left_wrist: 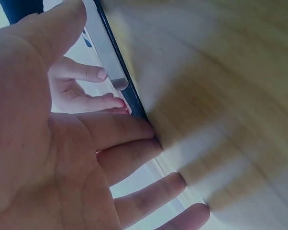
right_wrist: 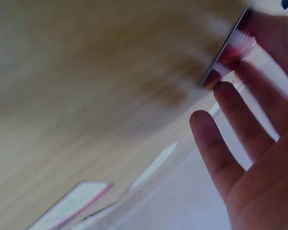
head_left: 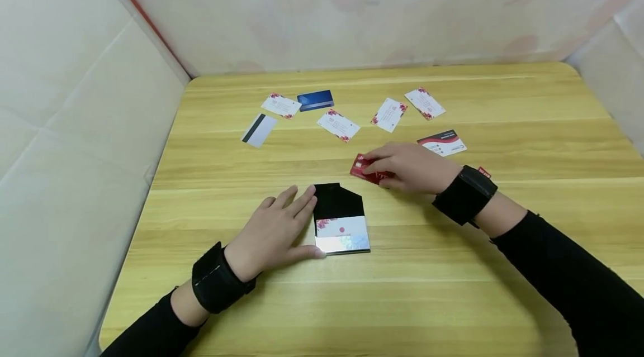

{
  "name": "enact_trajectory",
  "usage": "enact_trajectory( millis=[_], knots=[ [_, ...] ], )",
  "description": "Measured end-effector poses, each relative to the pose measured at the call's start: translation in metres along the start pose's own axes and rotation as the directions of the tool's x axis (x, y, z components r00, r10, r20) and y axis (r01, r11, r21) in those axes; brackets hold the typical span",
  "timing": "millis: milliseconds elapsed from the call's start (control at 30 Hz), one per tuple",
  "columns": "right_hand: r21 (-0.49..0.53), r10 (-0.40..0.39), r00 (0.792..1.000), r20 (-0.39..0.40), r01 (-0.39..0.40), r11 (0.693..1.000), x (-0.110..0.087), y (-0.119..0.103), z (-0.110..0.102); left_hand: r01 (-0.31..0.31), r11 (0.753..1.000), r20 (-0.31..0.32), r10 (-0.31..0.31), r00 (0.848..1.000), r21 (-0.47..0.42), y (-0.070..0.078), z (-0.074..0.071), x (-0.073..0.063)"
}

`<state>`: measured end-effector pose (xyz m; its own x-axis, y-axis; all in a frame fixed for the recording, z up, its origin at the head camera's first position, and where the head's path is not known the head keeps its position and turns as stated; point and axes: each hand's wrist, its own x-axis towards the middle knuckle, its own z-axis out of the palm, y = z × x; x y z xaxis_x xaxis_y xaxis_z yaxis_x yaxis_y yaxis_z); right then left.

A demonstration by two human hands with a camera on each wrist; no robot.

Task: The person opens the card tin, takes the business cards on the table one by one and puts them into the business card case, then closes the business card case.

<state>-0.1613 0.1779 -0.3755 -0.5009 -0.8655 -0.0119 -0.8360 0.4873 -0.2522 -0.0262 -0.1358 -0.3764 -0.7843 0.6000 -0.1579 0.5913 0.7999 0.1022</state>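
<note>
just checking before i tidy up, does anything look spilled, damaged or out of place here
Nothing looks spilled or damaged. The loose cards look a bit untidy, scattered at mixed angles on the table. The left hand touches the open case; the right hand grips the red card.

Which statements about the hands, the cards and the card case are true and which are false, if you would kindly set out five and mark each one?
1. The right hand holds a red card. True.
2. The left hand touches the card case. True.
3. The card case is closed. False: it is open, with a floral card showing inside.
4. The blue card lies to the right of the striped card. True.
5. The blue card is nearer the person than the card case. False: it lies farther away, beyond the red card.
</note>
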Motion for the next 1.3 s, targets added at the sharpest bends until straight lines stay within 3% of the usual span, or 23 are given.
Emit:
enact_trajectory(
  millis=[133, 267, 600, 967, 1133, 1300],
  knots=[
    [-0.061, 0.108, 0.993, -0.043, -0.110, 0.992, 0.0025, 0.0004, 0.0035, 0.003, 1.000, -0.003, -0.003, 1.000, 0.005, -0.0001, 0.0002, 0.0004],
    [-0.118, 0.166, 0.984, -0.072, -0.173, 0.978, 0.0026, -0.0005, 0.0062, 0.005, 1.000, 0.000, -0.005, 1.000, 0.006, 0.0002, -0.0002, 0.0003],
    [-0.071, 0.227, 0.973, -0.041, -0.230, 0.971, -0.0036, 0.0037, 0.0065, 0.015, 1.000, -0.010, -0.015, 1.000, -0.005, -0.0003, -0.0003, -0.0017],
    [-0.106, 0.314, 0.949, -0.033, -0.316, 0.943, -0.0056, -0.0008, 0.0035, 0.014, 1.000, -0.012, -0.014, 1.000, -0.010, 0.0010, 0.0015, 0.0008],
    [-0.080, 0.303, 0.953, -0.028, -0.304, 0.949, -0.0046, -0.0041, 0.0000, 0.013, 1.000, -0.008, -0.013, 1.000, 0.001, 0.0016, 0.0002, 0.0010],
    [-0.028, 0.200, 0.979, -0.041, -0.201, 0.979, -0.0055, -0.0043, 0.0012, 0.009, 1.000, -0.010, -0.009, 1.000, 0.003, 0.0007, 0.0004, 0.0008]
  ],
)
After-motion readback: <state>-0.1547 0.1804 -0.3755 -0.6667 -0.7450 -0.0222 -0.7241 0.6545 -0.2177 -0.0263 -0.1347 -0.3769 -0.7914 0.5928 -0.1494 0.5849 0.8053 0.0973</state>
